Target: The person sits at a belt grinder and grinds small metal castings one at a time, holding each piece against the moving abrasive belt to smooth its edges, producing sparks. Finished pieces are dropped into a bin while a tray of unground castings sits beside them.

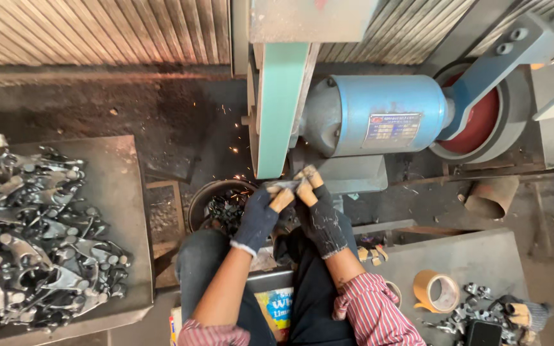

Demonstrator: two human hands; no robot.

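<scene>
A round dark bucket [211, 193] stood on the floor in front of the person's knees, holding a heap of small dark metal pieces, with a few orange sparks falling around its rim. To the person's left a flat grey tray [118, 192] carried a large tangled pile of shiny forked metal parts [33, 237]. To the right, a grey table [476, 256] bore a roll of tan tape [436, 290], a few more small metal parts [476, 307] and a spare glove [526, 314]. The left hand [261, 214] and the right hand [318, 208], both in dark knit gloves with tan fingertips, were closed together on a small flat grey metal piece [282, 184], pinching it between them at either end. The piece looked thin and dull, its shape too small to tell further. It was held just above the bucket, against the lower end of the green sanding belt [280, 96], beside the blue motor [373, 115].
</scene>
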